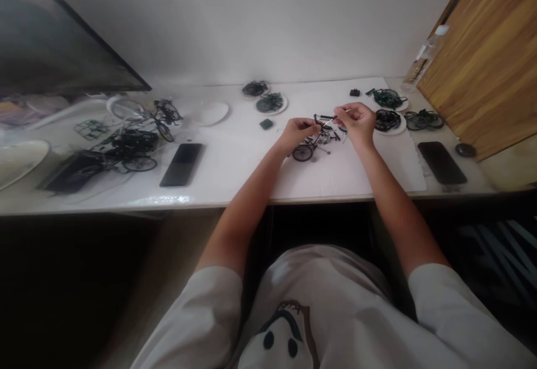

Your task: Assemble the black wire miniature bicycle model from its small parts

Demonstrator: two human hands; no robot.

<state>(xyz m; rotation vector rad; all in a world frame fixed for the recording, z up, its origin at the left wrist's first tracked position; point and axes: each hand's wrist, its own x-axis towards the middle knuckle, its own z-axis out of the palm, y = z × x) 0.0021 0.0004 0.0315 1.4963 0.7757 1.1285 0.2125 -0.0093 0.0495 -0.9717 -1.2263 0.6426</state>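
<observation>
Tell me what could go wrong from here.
The thin rod in the right hand could slip off the dark part at the left hand's fingertips. A bump might scatter the small loose pieces below. The left phone, near the table's front edge, could get nudged off.

Pale short-sleeved shirt (331,302), dark-eyed cartoon face print (280,338)

At ten o'clock we see a dark screen (62,33). Our table (235,173) holds a phone (181,165) at nine and a second phone (442,162) beside a dark rounded object (465,150) at three. Toward two, we find a capped bottle (424,58) by a wooden panel (486,61).
</observation>
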